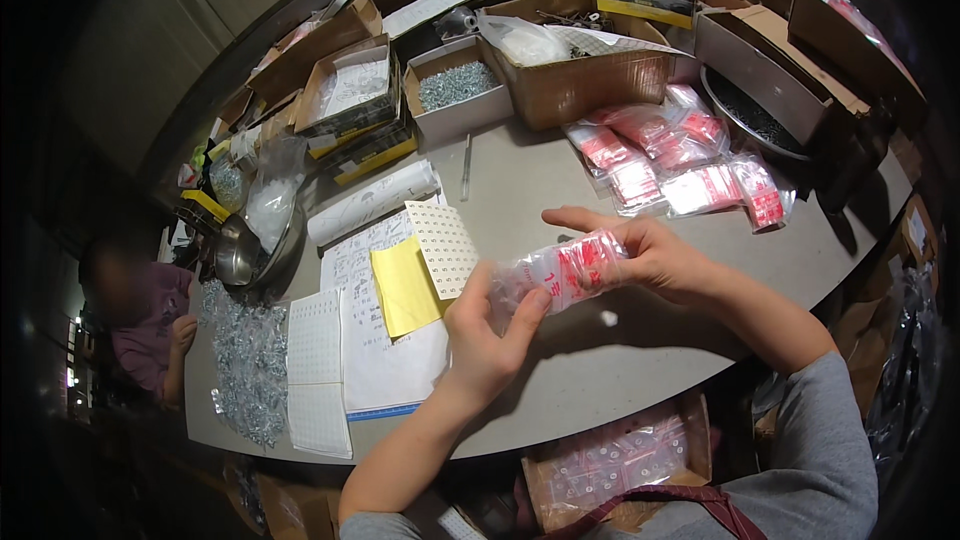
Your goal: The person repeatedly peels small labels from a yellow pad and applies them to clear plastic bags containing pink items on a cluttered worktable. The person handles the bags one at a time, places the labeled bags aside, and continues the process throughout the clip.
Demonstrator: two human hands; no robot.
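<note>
A bundle of clear plastic bags with red print is held between my two hands above the table. My left hand grips its left end, with the thumb across the front. My right hand closes on the right end, its index finger stretched out to the left behind the bundle. Just left of the bundle, a sheet of small printed stickers and a yellow paper lie over handwritten papers. More packs of red-printed bags are piled on the table beyond my right hand.
A pen lies mid-table. Cardboard boxes and a box of small metal parts line the back. At left are a metal bowl, bagged metal parts and a person. An open carton of filled bags sits below the front edge.
</note>
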